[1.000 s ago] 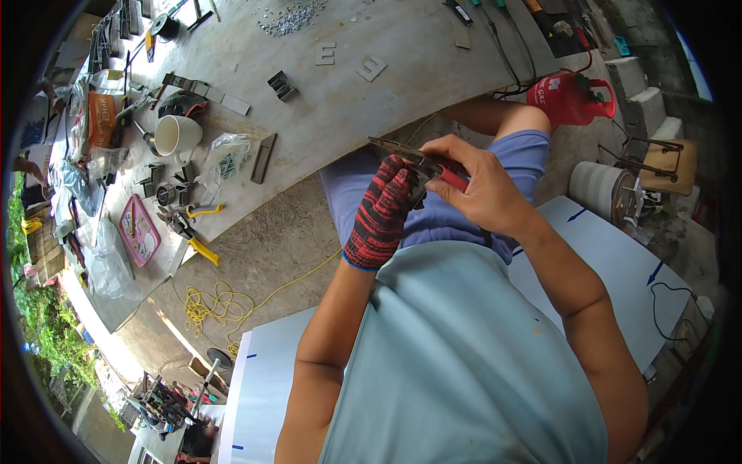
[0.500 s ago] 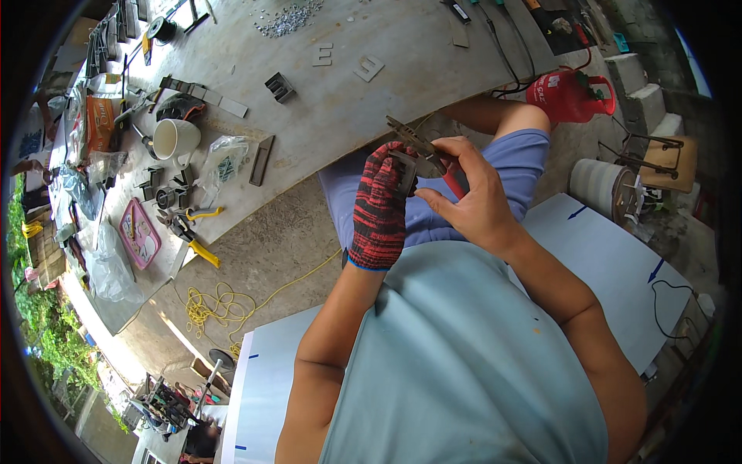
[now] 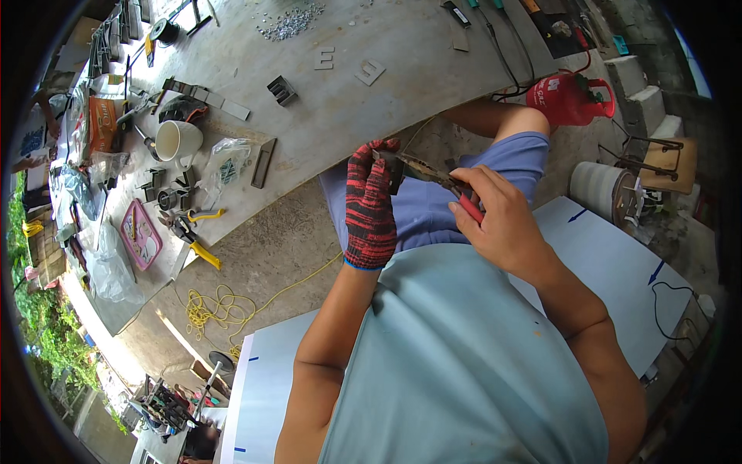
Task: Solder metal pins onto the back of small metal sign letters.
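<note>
My left hand point(image 3: 370, 209), in a red-and-black knit glove, is closed round a small dark metal piece point(image 3: 395, 174) just off the table's edge, above my lap. Bare, my right hand point(image 3: 498, 220) grips a pair of pliers point(image 3: 437, 175) by its red handles. The jaws point left and reach the metal piece; whether they bite on it I cannot tell. On the table beyond lie two flat pronged metal cut-outs point(image 3: 324, 59) and a small folded metal part point(image 3: 282, 90).
The metal table point(image 3: 309, 131) holds a white mug point(image 3: 178, 141), yellow-handled pliers point(image 3: 185, 232), a pink tray point(image 3: 141, 234), plastic bags and metal scraps on its left. A red gas cylinder point(image 3: 568, 97) stands to the right. Yellow cord point(image 3: 216, 307) coils on the floor.
The pliers have turned to lie flatter, and my right hand has shifted right and down with them. My left hand has moved slightly left, tilting the metal piece.
</note>
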The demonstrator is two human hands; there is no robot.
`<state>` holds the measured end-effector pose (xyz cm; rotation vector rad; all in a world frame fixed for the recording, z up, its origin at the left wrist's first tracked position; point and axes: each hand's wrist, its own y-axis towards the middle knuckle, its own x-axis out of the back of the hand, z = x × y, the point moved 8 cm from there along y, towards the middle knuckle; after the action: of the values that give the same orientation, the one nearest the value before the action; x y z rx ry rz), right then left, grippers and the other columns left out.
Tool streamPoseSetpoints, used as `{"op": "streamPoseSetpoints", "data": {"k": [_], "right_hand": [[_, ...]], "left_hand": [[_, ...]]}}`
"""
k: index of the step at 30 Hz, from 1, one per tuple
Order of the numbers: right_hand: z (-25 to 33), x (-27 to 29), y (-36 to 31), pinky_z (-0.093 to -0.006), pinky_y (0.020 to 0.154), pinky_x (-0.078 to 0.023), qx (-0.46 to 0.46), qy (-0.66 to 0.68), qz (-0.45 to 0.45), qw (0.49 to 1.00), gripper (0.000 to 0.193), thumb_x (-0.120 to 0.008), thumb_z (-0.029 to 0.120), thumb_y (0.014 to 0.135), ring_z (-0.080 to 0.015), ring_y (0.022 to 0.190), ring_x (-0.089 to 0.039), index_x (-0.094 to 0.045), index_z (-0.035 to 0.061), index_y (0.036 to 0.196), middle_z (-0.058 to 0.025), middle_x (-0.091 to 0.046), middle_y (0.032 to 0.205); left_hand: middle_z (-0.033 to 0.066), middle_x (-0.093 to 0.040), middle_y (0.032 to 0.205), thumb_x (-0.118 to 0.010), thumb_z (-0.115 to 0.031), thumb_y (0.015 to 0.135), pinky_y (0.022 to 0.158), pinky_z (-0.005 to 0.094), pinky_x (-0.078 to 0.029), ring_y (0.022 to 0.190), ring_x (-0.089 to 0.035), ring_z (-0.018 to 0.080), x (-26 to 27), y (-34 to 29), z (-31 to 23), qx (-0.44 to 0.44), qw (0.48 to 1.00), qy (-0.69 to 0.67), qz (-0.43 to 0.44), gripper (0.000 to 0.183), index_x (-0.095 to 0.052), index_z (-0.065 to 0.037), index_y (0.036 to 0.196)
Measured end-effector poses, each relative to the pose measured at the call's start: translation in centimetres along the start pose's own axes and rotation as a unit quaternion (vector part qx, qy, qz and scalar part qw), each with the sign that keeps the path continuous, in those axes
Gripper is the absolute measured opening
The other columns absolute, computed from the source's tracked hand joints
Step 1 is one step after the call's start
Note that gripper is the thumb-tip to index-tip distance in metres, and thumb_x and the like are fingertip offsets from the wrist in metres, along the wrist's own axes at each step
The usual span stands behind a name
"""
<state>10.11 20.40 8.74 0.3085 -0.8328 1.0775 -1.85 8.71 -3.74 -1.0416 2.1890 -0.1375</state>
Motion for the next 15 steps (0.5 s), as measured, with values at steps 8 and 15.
{"op": "streamPoseSetpoints", "data": {"k": [8,15], "right_hand": [[1.5,-0.2,-0.3,-0.0419,0.085,-0.051,0.061,-0.157,0.014,0.986,0.045,-0.074,0.011,0.086,-0.0309,0.096,-0.06,-0.063,-0.0016,0.128,-0.0133,-0.062,0.108],[1.2,0.0,-0.2,-0.0389,0.083,-0.051,0.078,-0.213,0.021,0.974,0.046,-0.073,0.012,0.087,-0.0274,0.095,-0.058,-0.063,0.0004,0.13,-0.0104,-0.06,0.107]], "left_hand": [[0.005,-0.062,0.132,-0.058,-0.021,0.107,0.098,0.0289,-0.047,0.112,-0.056,0.0128,-1.4,-0.8,-0.7,0.014,1.0,0.005,-0.021,0.037,-0.052,-0.009,0.142],[0.0076,-0.057,0.14,-0.067,-0.005,0.099,0.108,0.0321,-0.046,0.125,-0.054,0.0164,-1.5,-0.8,-1.2,0.012,0.988,0.14,0.071,0.059,-0.041,-0.006,0.152]]}}
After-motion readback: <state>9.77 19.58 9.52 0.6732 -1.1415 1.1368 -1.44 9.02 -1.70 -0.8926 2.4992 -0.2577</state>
